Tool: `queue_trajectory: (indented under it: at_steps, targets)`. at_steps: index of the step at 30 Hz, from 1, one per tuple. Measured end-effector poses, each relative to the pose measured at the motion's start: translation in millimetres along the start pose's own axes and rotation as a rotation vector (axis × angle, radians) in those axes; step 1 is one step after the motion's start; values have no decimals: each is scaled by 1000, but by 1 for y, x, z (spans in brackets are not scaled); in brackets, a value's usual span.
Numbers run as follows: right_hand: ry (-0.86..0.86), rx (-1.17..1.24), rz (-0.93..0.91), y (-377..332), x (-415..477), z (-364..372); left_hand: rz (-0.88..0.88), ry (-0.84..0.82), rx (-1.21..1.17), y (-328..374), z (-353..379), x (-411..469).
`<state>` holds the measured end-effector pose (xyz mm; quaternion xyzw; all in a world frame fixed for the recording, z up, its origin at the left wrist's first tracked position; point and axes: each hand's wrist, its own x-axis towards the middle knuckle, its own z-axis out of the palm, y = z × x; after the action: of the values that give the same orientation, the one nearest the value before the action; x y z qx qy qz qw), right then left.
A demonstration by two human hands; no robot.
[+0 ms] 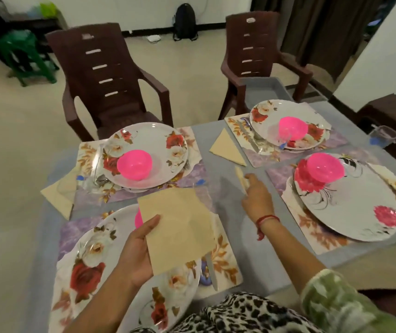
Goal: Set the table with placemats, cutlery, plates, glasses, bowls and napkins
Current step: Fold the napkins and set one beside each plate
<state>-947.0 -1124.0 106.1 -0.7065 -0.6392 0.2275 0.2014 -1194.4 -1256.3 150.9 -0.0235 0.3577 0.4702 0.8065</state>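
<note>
My left hand (137, 251) holds a flat beige napkin (180, 227) above the near left plate (91, 265), hiding most of a pink bowl (138, 218). My right hand (258, 197) grips a folded beige napkin (240, 175) edge-on over the grey table (218, 145) between the placemats. Folded napkins lie by the far right placemat (228, 149) and at the far left setting (58, 193). The three other plates (144, 155) (288, 123) (345, 198) each carry a pink bowl. A knife (211, 272) lies right of the near plate.
Two brown plastic chairs (110, 75) (257, 56) stand behind the table. A clear container (383, 135) sits at the right edge near a dark stool (393, 116). A green stool (26, 56) and a black backpack (185, 20) are on the floor farther off.
</note>
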Motion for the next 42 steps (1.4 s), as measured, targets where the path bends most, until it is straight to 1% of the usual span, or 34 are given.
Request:
queue_trajectory:
  at_steps: [3, 4, 5, 8, 9, 11, 13, 15, 23, 24, 25, 26, 28, 29, 30, 31, 32, 33, 34, 35, 36, 38, 41, 42]
  targets:
    - [-222, -122, -83, -5, 7, 28, 41, 34, -59, -7, 0, 1]
    - [-259, -139, -98, -6, 8, 36, 61, 42, -74, -10, 1, 0]
    - [-254, -168, -122, -4, 9, 41, 79, 52, -85, -12, 1, -1]
    - [-121, -257, -270, 11, 18, 47, 122, 84, -107, -17, 2, -2]
    - [-105, -268, -314, 17, 20, 47, 132, 89, -113, -18, 3, -3]
    - [-158, -316, -375, 26, 22, 53, 138, 88, -126, -20, 4, -4]
    - [-281, -408, -414, 35, 18, 61, 147, 87, -142, -22, 4, -6]
    - [-365, -449, -446, 44, 15, 67, 159, 88, -155, -23, 4, -8]
    - [-368, -456, -480, 53, 19, 71, 173, 87, -143, -34, 13, -10]
    - [-356, -424, -475, 52, 18, 68, 165, 83, -135, -36, 15, -10]
    - [-307, -362, -470, 49, 16, 62, 155, 70, -128, -38, 16, -9]
    - [-221, -264, -467, 46, 10, 56, 138, 50, -123, -41, 19, -9]
    - [-14, 74, -406, 35, -7, 35, 104, 6, -115, -44, 27, -10]
    - [27, 287, -331, 28, -17, 20, 91, -10, -105, -46, 29, -9]
    - [-20, 499, -220, 19, -26, 3, 78, -17, -87, -48, 33, -9]
    - [-158, 691, -86, 10, -34, -14, 70, -30, -72, -49, 38, -8]
    - [-351, 833, 49, 4, -41, -31, 59, -44, -52, -50, 43, -7]
    - [-557, 903, 144, 1, -47, -46, 50, -79, -43, -51, 46, -5]
    - [-715, 925, 188, 1, -54, -60, 26, -108, -32, -53, 52, -3]
    - [-817, 931, 191, 2, -60, -68, 2, -145, -29, -54, 56, 0]
    - [-872, 923, 168, 2, -66, -73, -23, -175, -29, -55, 60, 4]
    - [-835, 911, 141, 4, -77, -82, -74, -253, -10, -56, 70, 11]
    - [-665, 950, 158, 12, -87, -93, -105, -350, 7, -58, 82, 21]
    - [-622, 953, 159, 14, -92, -98, -107, -354, -1, -59, 85, 25]
